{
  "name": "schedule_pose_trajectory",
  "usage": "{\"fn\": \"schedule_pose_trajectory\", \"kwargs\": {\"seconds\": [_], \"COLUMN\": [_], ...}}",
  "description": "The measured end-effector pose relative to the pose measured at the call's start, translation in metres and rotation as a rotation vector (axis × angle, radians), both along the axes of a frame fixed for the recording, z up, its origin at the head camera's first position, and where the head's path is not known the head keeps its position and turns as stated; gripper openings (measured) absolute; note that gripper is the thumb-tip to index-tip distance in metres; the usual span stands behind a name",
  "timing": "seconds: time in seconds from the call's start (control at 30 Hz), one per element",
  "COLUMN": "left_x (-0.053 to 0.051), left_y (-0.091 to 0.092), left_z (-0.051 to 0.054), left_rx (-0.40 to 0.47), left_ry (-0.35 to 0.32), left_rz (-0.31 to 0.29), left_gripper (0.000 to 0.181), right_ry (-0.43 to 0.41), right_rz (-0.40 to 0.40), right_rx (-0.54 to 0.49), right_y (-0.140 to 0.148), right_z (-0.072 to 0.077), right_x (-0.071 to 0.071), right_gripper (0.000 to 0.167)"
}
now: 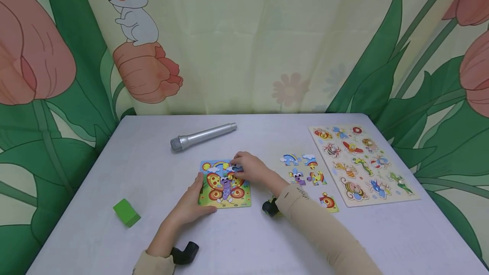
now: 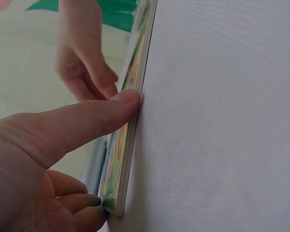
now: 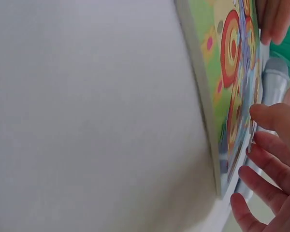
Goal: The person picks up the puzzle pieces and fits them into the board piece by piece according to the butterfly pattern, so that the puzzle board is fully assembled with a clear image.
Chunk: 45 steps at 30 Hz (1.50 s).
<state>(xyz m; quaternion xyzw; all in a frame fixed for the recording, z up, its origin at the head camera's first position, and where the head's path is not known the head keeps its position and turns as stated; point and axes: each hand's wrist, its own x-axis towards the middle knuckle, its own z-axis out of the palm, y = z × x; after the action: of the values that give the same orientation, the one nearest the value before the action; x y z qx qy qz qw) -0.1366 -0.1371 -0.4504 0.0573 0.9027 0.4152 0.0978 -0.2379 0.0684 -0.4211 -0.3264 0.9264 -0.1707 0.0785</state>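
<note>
A square butterfly puzzle board lies flat on the table in the head view. My left hand holds its lower left, fingers along the left side and thumb at the bottom edge; the left wrist view shows that thumb against the board's edge. At the upper right of the board, my right hand pinches a small piece. In the right wrist view this thin piece shows edge-on between thumb and fingers, close over the board; its picture is mostly hidden.
Several loose puzzle pieces lie right of the board, beside a large insect-picture board. A silver microphone lies behind the puzzle, and a green block sits at the left. Behind the table hangs a printed curtain.
</note>
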Motion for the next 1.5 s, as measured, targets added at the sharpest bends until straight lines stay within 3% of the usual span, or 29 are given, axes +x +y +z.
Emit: {"fn": "schedule_pose_trajectory", "kwargs": {"seconds": [0.33,0.7,1.5], "left_x": [0.000,0.002,0.001], "left_y": [0.000,-0.002,-0.002], "left_z": [0.002,0.002,0.001], "left_rx": [0.007,-0.004,-0.021], "left_ry": [0.010,0.017,0.029], "left_rz": [-0.021,-0.020,-0.035], "left_gripper": [0.105,0.105,0.105], "right_ry": [0.089,0.116,0.150], "right_rz": [0.010,-0.030,-0.024], "right_rx": [0.099,0.171,0.195], "right_y": [-0.027,-0.046,-0.064], "right_z": [-0.002,-0.001,-0.004], "right_x": [0.000,0.001,0.003], "right_gripper": [0.038,0.039,0.033]}}
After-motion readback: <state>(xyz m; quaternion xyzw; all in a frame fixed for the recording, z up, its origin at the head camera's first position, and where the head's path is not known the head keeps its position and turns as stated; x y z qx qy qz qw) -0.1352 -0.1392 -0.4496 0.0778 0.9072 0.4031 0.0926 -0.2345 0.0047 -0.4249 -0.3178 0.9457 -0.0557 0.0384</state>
